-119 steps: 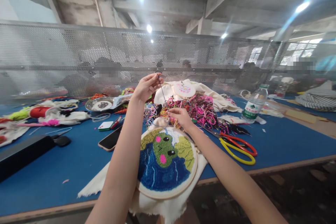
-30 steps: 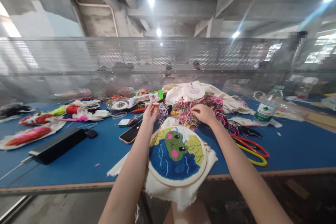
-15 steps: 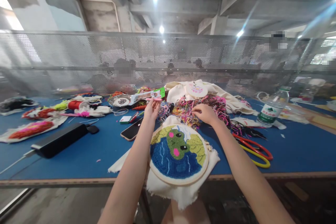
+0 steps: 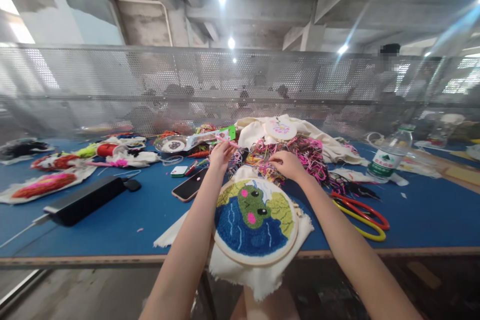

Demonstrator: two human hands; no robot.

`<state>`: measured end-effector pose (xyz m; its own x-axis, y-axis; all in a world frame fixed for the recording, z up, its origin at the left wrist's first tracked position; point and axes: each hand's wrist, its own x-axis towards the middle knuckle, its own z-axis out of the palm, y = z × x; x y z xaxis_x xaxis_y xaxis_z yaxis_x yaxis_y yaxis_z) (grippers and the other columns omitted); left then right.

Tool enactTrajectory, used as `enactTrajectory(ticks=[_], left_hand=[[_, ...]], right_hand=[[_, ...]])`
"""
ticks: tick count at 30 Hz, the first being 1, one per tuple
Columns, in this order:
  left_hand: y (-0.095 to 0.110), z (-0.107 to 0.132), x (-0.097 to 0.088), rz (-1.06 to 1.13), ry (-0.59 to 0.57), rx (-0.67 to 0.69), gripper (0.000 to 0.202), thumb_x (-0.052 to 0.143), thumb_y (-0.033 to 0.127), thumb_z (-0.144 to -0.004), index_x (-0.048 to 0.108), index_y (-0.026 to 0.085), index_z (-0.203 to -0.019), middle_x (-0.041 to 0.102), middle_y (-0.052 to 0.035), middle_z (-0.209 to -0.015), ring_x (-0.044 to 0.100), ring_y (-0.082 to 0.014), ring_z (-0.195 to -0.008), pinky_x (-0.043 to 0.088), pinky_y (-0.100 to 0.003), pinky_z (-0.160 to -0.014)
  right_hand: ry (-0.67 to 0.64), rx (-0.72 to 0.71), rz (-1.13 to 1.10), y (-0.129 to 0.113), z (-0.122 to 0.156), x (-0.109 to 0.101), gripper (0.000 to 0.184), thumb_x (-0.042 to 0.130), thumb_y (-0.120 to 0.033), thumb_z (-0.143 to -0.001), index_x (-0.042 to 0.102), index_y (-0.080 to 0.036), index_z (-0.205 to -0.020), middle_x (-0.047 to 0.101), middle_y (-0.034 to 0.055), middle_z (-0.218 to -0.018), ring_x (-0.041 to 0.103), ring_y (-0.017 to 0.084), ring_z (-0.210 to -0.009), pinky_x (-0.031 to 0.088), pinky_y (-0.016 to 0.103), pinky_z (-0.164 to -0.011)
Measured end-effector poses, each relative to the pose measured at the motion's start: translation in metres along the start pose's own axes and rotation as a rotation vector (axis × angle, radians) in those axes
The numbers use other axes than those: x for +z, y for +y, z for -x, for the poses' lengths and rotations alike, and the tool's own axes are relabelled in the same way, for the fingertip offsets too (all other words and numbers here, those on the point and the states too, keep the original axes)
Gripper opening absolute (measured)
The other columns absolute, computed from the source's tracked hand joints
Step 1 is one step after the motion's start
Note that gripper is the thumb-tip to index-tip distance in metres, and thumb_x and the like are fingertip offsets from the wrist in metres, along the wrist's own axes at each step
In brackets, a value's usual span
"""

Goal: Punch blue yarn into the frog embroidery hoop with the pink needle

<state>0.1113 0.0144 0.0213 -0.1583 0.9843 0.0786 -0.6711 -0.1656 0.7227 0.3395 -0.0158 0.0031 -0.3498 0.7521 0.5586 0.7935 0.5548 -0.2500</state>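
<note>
A round wooden embroidery hoop [image 4: 256,221] with a green frog on a blue ground lies on white cloth at the table's near edge. My left hand [image 4: 221,155] is closed in a pinch on a thin pink tool [image 4: 227,142], just past the hoop's far left rim. My right hand [image 4: 287,164] is closed, its fingers pinched at the tangled pile of coloured yarn [image 4: 288,155] beyond the hoop; what it holds is too small to name.
Red and yellow scissors [image 4: 362,212] lie right of the hoop. A phone [image 4: 189,185], a black box [image 4: 88,200] and a metal dish [image 4: 172,144] sit to the left. A water bottle [image 4: 388,159] stands at the right. Perforated mesh fence [image 4: 112,90] backs the blue table [image 4: 112,220].
Four seconds ago my left hand was raised, pulling a thread upward; it has since come down to the table. In the last second both hands barely shifted.
</note>
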Motion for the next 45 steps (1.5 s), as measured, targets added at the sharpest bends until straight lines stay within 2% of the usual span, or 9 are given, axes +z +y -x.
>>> enactTrajectory(ticks=[4, 8, 13, 18, 20, 23, 35, 40, 45], left_hand=[[-0.007, 0.003, 0.004, -0.093, -0.079, -0.016, 0.010, 0.066, 0.004, -0.069, 0.060, 0.011, -0.068, 0.069, -0.0052, -0.066, 0.066, -0.0122, -0.059, 0.052, -0.025, -0.069], [-0.010, 0.003, 0.003, -0.128, -0.088, -0.005, 0.017, 0.072, 0.007, -0.064, 0.057, 0.012, -0.065, 0.067, -0.0014, -0.061, 0.065, -0.0105, -0.058, 0.052, -0.024, -0.069], [-0.014, 0.000, -0.001, -0.164, -0.081, -0.025, 0.019, 0.071, 0.013, -0.070, 0.055, 0.011, -0.061, 0.064, -0.0009, -0.056, 0.063, -0.0094, -0.054, 0.052, -0.023, -0.067], [-0.015, -0.001, -0.004, -0.181, -0.090, -0.057, 0.009, 0.058, 0.016, -0.084, 0.059, 0.009, -0.079, 0.064, -0.0005, -0.074, 0.062, -0.0097, -0.064, 0.053, -0.026, -0.063], [-0.015, -0.001, -0.004, -0.173, -0.107, -0.066, 0.002, 0.061, 0.011, -0.081, 0.059, 0.010, -0.079, 0.066, -0.0028, -0.077, 0.063, -0.0101, -0.068, 0.052, -0.025, -0.066], [-0.015, 0.000, -0.002, -0.168, -0.147, -0.074, 0.014, 0.066, 0.002, -0.072, 0.059, 0.011, -0.079, 0.068, -0.0047, -0.076, 0.066, -0.0115, -0.070, 0.051, -0.024, -0.072], [-0.043, 0.025, 0.019, -0.295, -0.342, -0.082, 0.030, 0.079, 0.009, -0.055, 0.059, 0.011, -0.077, 0.066, -0.0006, -0.063, 0.064, -0.0128, -0.058, 0.051, -0.031, -0.070], [-0.038, 0.022, 0.019, -0.262, -0.286, -0.056, 0.030, 0.076, 0.009, -0.060, 0.056, 0.013, -0.082, 0.067, -0.0012, -0.066, 0.066, -0.0133, -0.061, 0.051, -0.031, -0.074], [-0.030, 0.016, 0.015, -0.211, -0.217, -0.005, 0.030, 0.072, 0.007, -0.066, 0.053, 0.013, -0.088, 0.068, -0.0031, -0.072, 0.067, -0.0132, -0.068, 0.050, -0.031, -0.080]], right_hand=[[0.009, 0.007, -0.055, -0.007, -0.001, 0.010, 0.016, 0.057, -0.018, -0.079, 0.072, -0.021, -0.081, 0.072, 0.0035, -0.085, 0.063, 0.018, -0.081, 0.045, 0.028, -0.074], [0.045, 0.030, -0.104, -0.007, -0.001, 0.012, 0.013, 0.058, -0.018, -0.079, 0.071, -0.020, -0.079, 0.072, 0.0044, -0.084, 0.063, 0.019, -0.080, 0.045, 0.028, -0.072], [0.082, 0.049, -0.158, -0.005, -0.001, 0.007, 0.011, 0.060, -0.019, -0.077, 0.071, -0.019, -0.075, 0.071, 0.0057, -0.080, 0.063, 0.020, -0.075, 0.044, 0.029, -0.070], [0.072, 0.049, -0.247, -0.006, -0.001, 0.008, 0.011, 0.060, -0.017, -0.076, 0.071, -0.018, -0.074, 0.071, 0.0051, -0.077, 0.063, 0.018, -0.073, 0.045, 0.028, -0.069], [0.060, 0.050, -0.291, -0.006, -0.001, 0.010, 0.012, 0.059, -0.016, -0.076, 0.071, -0.018, -0.075, 0.072, 0.0048, -0.077, 0.064, 0.017, -0.071, 0.046, 0.026, -0.069], [0.050, 0.063, -0.335, -0.005, -0.001, 0.016, 0.012, 0.059, -0.017, -0.075, 0.071, -0.017, -0.074, 0.072, 0.0046, -0.076, 0.065, 0.017, -0.070, 0.047, 0.026, -0.067], [0.061, 0.129, -0.469, -0.016, -0.001, 0.026, 0.013, 0.063, -0.022, -0.073, 0.073, -0.016, -0.078, 0.073, 0.0061, -0.073, 0.065, 0.019, -0.066, 0.048, 0.029, -0.064], [0.056, 0.147, -0.543, -0.017, -0.001, 0.025, 0.020, 0.061, -0.029, -0.075, 0.072, -0.016, -0.086, 0.074, 0.0072, -0.083, 0.067, 0.021, -0.076, 0.049, 0.030, -0.070], [0.044, 0.162, -0.586, -0.012, 0.000, 0.026, 0.019, 0.062, -0.033, -0.075, 0.072, -0.017, -0.078, 0.073, 0.0066, -0.080, 0.066, 0.022, -0.075, 0.049, 0.031, -0.071]])
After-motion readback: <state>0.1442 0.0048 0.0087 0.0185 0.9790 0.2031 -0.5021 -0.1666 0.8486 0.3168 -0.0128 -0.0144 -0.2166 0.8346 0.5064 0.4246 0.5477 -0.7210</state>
